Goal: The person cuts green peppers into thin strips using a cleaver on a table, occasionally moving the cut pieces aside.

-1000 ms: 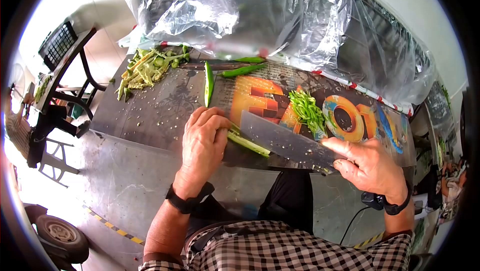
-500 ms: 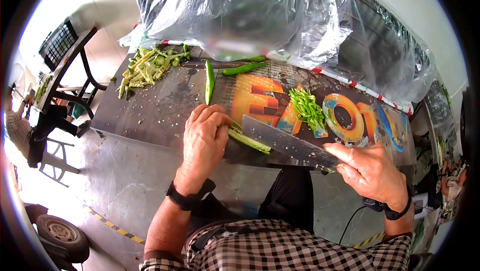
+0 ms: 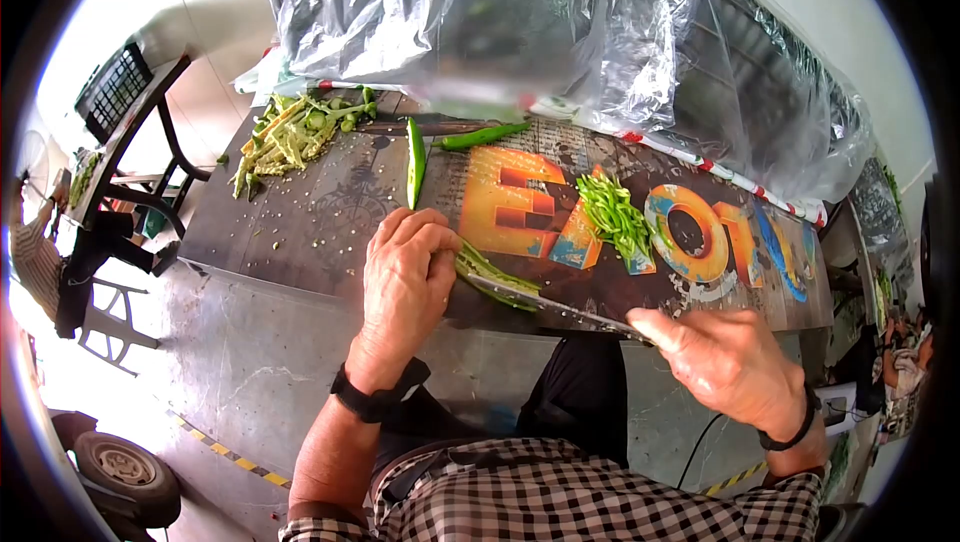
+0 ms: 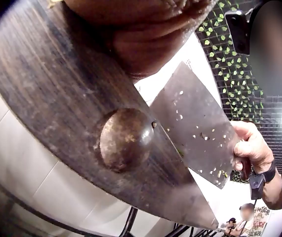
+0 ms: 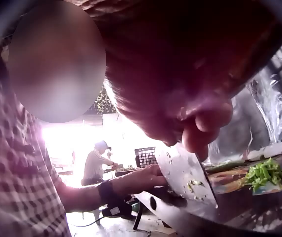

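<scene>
A split green chili pepper lies near the table's front edge, its pale inside showing. My left hand holds its left end down under bent fingers. In my right hand is a cleaver, seen nearly edge-on, its blade along the pepper's right end. Seeds and green bits stick to the blade in the left wrist view. A halved pepper lies just beyond my left fingertips, and a whole pepper is farther back. Sliced green pepper is piled right of centre.
Pepper cores and stems are heaped at the table's back left, with seeds scattered nearby. Clear plastic sheeting hangs along the back edge. Another person works at a table with a black crate.
The cleaver has turned from showing its broad face to nearly edge-on, and my right hand has rolled with it. My left hand has stayed nearly still on the pepper.
</scene>
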Available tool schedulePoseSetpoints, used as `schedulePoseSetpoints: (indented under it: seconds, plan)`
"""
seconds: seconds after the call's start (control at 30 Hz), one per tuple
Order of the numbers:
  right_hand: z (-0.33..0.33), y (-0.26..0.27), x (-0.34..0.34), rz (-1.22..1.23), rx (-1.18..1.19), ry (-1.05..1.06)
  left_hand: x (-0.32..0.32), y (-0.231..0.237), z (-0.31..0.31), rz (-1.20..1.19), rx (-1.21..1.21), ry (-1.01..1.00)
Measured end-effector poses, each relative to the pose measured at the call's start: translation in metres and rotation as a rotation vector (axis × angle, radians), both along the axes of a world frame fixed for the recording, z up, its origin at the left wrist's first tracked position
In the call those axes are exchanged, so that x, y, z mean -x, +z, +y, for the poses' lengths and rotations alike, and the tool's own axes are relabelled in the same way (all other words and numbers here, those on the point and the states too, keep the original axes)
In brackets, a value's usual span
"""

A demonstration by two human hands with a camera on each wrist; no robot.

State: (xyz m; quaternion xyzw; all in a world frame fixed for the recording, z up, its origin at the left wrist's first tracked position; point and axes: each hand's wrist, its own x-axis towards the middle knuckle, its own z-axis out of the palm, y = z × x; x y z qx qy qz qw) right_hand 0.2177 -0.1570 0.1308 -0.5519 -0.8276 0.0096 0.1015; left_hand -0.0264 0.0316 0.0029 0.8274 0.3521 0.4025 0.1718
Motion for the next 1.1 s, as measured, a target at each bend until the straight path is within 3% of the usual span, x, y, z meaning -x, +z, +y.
schedulePoseSetpoints:
  seconds: [0.23, 0.6, 1.1]
  plan:
    - [-0.012, -0.007, 0.007, 0.020, 0.038, -0.119, 0.000, 0.001, -0.001, 0.019, 0.000, 0.003]
    - [-0.013, -0.002, -0.022, 0.372, -0.051, -0.228, -0.010, -0.001, -0.012, -0.001, 0.013, -0.001]
    - [0.018, 0.001, -0.020, 0.314, 0.164, -0.236, -0.008, 0.003, -0.016, 0.094, 0.011, -0.028]
